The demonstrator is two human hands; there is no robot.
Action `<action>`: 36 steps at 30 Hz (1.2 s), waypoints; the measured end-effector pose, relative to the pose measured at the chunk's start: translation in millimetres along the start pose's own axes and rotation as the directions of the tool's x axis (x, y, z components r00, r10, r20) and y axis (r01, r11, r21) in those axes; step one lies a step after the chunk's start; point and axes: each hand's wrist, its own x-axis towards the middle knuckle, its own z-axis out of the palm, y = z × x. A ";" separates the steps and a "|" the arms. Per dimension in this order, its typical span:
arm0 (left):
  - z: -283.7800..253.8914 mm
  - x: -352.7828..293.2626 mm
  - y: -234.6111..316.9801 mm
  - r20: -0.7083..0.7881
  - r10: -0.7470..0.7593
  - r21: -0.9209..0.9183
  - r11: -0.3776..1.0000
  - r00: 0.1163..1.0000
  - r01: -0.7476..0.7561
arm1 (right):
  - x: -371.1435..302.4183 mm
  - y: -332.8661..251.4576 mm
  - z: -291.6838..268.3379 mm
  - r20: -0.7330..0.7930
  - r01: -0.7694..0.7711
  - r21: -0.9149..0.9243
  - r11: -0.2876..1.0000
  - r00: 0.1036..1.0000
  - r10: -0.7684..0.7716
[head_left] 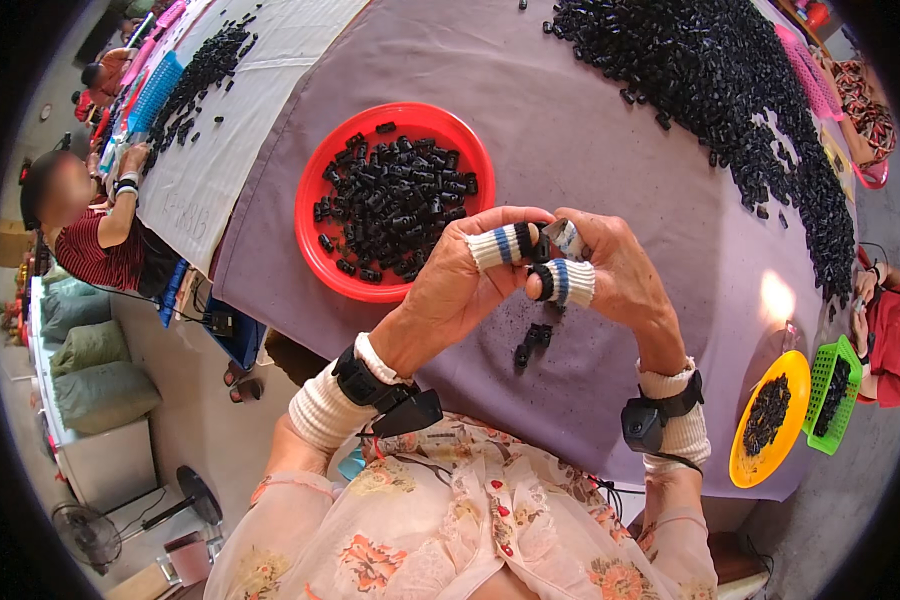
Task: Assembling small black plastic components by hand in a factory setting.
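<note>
Above the near part of the purple-grey cloth, both my hands meet, fingers wrapped in striped knit finger covers. My left hand [448, 277] is closed, pinching a small black plastic part [541, 246]. Against that part, my right hand [625, 272] grips a small flat tool wrapped in pale tape [567, 238], perhaps a blade; its tip is hard to make out. Below the hands, a few black plastic parts [533, 343] lie on the cloth among dark crumbs. Just beyond my left hand stands a round red tray [310, 225] holding many such black parts.
A large heap of black parts [690, 70] spreads over the far right of the table [410, 60]. An orange plate [798, 400] and a green basket [850, 350] hold more at right. Co-workers sit on both sides, one in a striped shirt [95, 255] at left.
</note>
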 end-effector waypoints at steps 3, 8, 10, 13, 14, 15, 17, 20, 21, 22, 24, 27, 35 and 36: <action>-1.5 0.1 0.1 0.007 -0.003 -0.003 1.000 1.000 0.003 | -0.1 1.7 1.1 0.009 -0.002 0.019 1.000 1.000 0.002; -1.1 0.0 -1.3 -0.027 0.008 0.048 0.999 1.000 -0.007 | -0.5 1.9 3.3 0.019 0.013 0.062 0.998 1.000 -0.014; 0.3 0.1 -1.9 -0.064 0.026 0.103 0.994 0.998 -0.020 | -1.6 3.3 5.0 0.014 0.014 0.101 0.995 1.000 -0.015; 1.6 -0.4 -1.1 -0.077 0.063 0.186 0.981 0.995 -0.047 | -1.8 -6.3 1.9 0.051 -0.031 0.036 0.999 0.998 0.029; 2.5 -0.6 -0.4 -0.085 0.080 0.216 0.975 0.993 -0.060 | -1.3 -5.6 3.5 0.052 -0.031 0.037 0.999 0.998 0.029; 3.2 -0.4 0.0 -0.091 0.097 0.245 0.967 0.991 -0.072 | -1.2 -4.6 5.3 0.027 -0.008 0.077 0.997 1.000 0.006; 2.0 0.1 1.1 -0.073 0.075 0.211 0.976 0.994 -0.058 | -1.8 -5.0 4.2 0.001 0.015 0.116 0.993 1.000 -0.015; -7.2 -0.5 0.6 -0.026 0.049 0.103 0.994 0.998 -0.046 | -0.5 -6.9 0.8 -0.003 0.020 0.062 0.998 1.000 -0.020; -8.8 0.0 -0.4 0.013 0.035 0.026 0.999 0.999 -0.035 | -0.8 -7.1 0.9 -0.015 0.016 0.045 0.999 1.000 -0.016; -8.3 0.0 -0.6 0.014 0.033 0.026 0.999 0.999 -0.034 | -1.3 -7.1 1.0 -0.026 0.013 0.029 0.999 1.000 -0.012; -6.4 -0.8 -0.2 -0.005 0.013 -0.001 1.000 1.000 -0.013 | -2.0 -2.4 2.8 -0.018 0.014 0.033 0.999 1.000 -0.014; -4.0 -1.0 -0.2 0.030 0.029 -0.026 0.999 0.999 -0.028 | -1.7 -2.8 4.8 -0.009 0.014 0.043 0.999 1.000 -0.013; -8.0 -0.9 0.2 0.064 0.006 -0.031 1.000 0.998 -0.004 | -1.6 -4.0 4.5 -0.011 0.000 0.013 1.000 1.000 0.000; -7.8 -1.0 0.8 0.069 -0.001 -0.034 0.999 0.998 0.004 | -1.4 -3.5 4.6 -0.016 0.016 0.001 1.000 1.000 -0.016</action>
